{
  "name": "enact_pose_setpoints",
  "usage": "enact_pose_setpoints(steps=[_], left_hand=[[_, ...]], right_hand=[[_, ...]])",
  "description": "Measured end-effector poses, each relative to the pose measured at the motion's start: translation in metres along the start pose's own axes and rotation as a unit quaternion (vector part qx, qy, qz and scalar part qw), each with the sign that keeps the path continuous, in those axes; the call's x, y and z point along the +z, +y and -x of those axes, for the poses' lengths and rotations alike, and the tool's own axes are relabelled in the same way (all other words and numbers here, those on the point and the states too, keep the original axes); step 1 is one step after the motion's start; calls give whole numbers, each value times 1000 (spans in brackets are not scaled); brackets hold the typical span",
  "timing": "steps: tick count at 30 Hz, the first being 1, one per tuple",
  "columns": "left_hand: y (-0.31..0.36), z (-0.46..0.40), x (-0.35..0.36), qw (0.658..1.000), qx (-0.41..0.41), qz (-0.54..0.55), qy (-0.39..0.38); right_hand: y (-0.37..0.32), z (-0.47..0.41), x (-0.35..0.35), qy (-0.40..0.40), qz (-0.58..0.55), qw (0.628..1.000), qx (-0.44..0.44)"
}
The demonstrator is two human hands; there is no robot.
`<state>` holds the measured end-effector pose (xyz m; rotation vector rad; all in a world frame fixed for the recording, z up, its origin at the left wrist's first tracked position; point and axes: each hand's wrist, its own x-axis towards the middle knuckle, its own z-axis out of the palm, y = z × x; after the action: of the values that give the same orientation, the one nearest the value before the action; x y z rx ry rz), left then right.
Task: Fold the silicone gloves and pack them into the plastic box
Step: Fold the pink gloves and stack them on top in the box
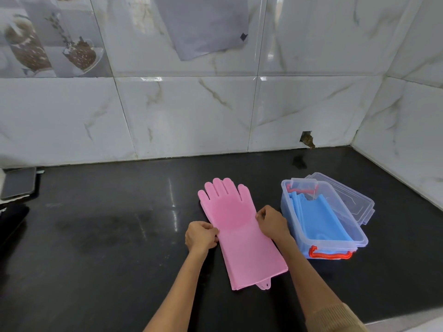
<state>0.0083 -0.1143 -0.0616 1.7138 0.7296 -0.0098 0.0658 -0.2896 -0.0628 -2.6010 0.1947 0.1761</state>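
A pink silicone glove (239, 233) lies flat on the black counter, fingers pointing toward the wall, cuff toward me. A second pink layer shows under its cuff edge. My left hand (201, 236) pinches the glove's left edge at the wrist. My right hand (272, 221) pinches the right edge opposite. To the right stands a clear plastic box (359, 238) with red handles, open. Folded blue gloves (318, 219) lie inside it.
The box's clear lid (347, 195) leans behind the box toward the corner. A marble-tiled wall runs along the back and right of the black counter (107, 224). A dark flat device (18, 183) lies at the far left by the wall.
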Motion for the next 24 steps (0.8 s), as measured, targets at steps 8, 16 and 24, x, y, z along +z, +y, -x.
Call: enact_pose_setpoints(steps=[8, 16, 24], left_hand=[[-5, -12, -39, 998, 12, -53, -44], [-32, 3, -67, 990, 29, -133, -33], [-39, 14, -60, 973, 100, -210, 7]], right_hand=[[-10, 16, 5, -153, -100, 983, -10], [-18, 38, 25, -127, -29, 991, -21], [-17, 55, 39, -33, 6, 998, -47]])
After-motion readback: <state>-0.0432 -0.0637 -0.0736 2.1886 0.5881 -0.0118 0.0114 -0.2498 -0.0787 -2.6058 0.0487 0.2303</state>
